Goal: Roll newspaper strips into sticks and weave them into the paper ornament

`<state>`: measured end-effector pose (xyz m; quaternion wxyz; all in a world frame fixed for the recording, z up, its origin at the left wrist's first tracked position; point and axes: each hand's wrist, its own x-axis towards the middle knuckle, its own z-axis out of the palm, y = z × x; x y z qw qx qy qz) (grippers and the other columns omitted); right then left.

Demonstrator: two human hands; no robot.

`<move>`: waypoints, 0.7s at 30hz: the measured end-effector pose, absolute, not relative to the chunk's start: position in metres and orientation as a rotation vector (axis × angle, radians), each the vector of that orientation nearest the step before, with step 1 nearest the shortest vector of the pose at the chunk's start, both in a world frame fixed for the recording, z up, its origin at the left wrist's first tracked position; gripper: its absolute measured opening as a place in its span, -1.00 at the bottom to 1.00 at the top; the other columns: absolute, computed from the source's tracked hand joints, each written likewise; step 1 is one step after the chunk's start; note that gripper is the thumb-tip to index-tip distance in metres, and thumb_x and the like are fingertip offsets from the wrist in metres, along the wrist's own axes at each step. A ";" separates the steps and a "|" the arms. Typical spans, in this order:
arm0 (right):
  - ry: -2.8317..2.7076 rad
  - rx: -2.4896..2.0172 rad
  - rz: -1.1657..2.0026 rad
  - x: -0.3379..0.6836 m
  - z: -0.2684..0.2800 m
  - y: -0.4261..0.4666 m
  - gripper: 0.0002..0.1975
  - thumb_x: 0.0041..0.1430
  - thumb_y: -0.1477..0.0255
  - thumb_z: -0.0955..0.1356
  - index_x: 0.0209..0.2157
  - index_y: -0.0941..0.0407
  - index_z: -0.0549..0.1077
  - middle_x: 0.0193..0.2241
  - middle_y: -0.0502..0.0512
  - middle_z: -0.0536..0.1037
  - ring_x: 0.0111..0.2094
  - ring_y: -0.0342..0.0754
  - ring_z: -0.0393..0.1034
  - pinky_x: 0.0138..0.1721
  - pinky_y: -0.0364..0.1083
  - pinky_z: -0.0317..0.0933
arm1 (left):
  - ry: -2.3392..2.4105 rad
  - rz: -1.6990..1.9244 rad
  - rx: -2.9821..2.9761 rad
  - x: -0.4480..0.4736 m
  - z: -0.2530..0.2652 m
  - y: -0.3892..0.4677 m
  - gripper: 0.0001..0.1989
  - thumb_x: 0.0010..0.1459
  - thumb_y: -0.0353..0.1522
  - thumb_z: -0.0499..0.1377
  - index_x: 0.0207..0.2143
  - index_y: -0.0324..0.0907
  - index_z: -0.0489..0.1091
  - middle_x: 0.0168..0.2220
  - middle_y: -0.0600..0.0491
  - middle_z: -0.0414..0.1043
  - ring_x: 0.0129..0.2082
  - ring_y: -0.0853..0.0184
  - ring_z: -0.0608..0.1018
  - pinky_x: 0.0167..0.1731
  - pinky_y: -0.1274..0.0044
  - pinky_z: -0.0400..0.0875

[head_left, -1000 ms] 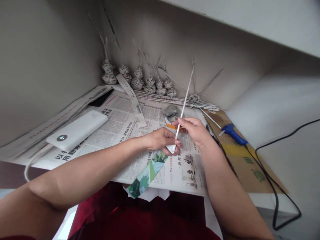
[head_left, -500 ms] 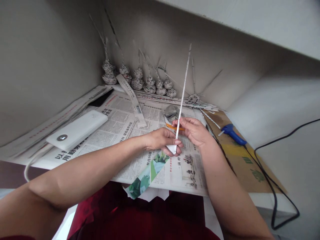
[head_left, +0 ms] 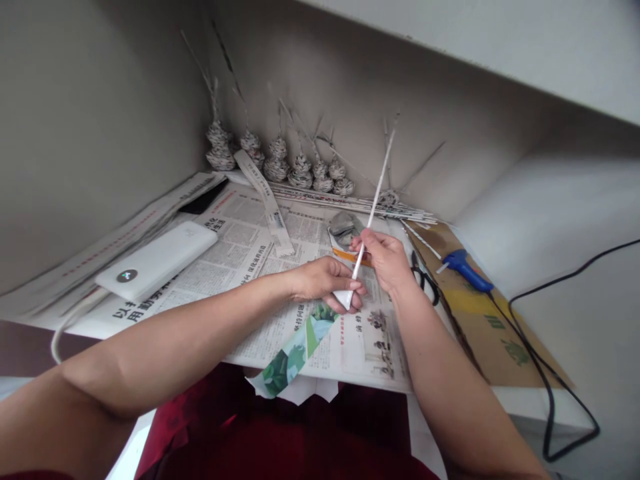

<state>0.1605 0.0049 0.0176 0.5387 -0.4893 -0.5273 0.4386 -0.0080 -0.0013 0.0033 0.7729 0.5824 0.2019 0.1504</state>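
Observation:
A thin white rolled paper tube slants up and to the right between my hands. My left hand pinches its lower end, where it widens into a flat white fold. From there the unrolled paper strip, printed with green leaves, trails down toward my lap. A little higher, the fingers of my right hand are closed round the tube. Behind that hand lie a grey round object and an orange item, both partly hidden. Newspaper covers the table beneath.
Several woven paper gourds line the back wall, with a bundle of paper tubes before them. A loose strip and a white power bank lie left. Scissors, a blue glue gun and cardboard are at right.
The paper tube has tilted further right, its tip lower. My right hand has turned and closed round it. My left hand stays nearly in place. The scissors now show more beside my right wrist.

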 end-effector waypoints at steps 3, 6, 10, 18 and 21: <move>-1.337 -1.283 0.787 0.167 0.008 0.014 -0.56 0.13 0.05 0.23 -0.44 0.11 0.49 -0.43 0.09 0.53 -0.47 -0.08 0.39 -0.47 -0.12 0.22 | 0.434 0.337 1.252 -0.008 0.004 -0.001 -0.66 0.09 -0.20 0.20 -0.20 -0.29 0.44 -0.33 -0.09 0.49 -0.29 0.26 0.57 -0.32 0.41 0.50; -1.567 -1.453 0.384 0.173 -0.001 0.025 -0.58 0.19 0.16 0.20 -0.15 0.14 0.48 -0.25 0.18 0.53 -0.37 -0.03 0.40 -0.33 -0.07 0.24 | 0.438 0.347 1.237 -0.008 0.004 0.000 -0.64 0.08 -0.18 0.21 -0.19 -0.27 0.43 -0.33 -0.09 0.50 -0.31 0.26 0.57 -0.34 0.42 0.49; -1.962 -1.706 -0.060 0.170 -0.008 0.032 -0.63 0.17 0.29 0.22 -0.09 0.16 0.46 -0.18 0.26 0.48 -0.16 0.09 0.33 -0.17 -0.03 0.16 | 0.416 0.351 1.252 -0.008 0.000 0.002 -0.62 0.06 -0.17 0.22 -0.18 -0.27 0.43 -0.31 -0.09 0.50 -0.30 0.26 0.57 -0.33 0.43 0.49; -1.982 -1.940 -0.192 0.168 -0.008 0.032 -0.60 0.27 0.31 0.08 -0.22 0.09 0.49 -0.38 0.14 0.53 -0.35 0.00 0.36 -0.34 -0.10 0.08 | 0.386 0.400 1.237 -0.009 -0.003 0.005 -0.63 0.04 -0.17 0.24 -0.21 -0.28 0.43 -0.36 -0.06 0.49 -0.31 0.25 0.57 -0.30 0.40 0.48; -1.965 -1.962 -0.188 0.168 -0.007 0.033 -0.58 0.27 0.24 0.08 -0.23 0.07 0.50 -0.38 0.13 0.54 -0.36 -0.01 0.37 -0.36 -0.11 0.07 | 0.390 0.407 1.241 -0.010 -0.004 0.006 -0.61 0.03 -0.16 0.23 -0.21 -0.28 0.43 -0.36 -0.07 0.49 -0.32 0.26 0.57 -0.29 0.39 0.48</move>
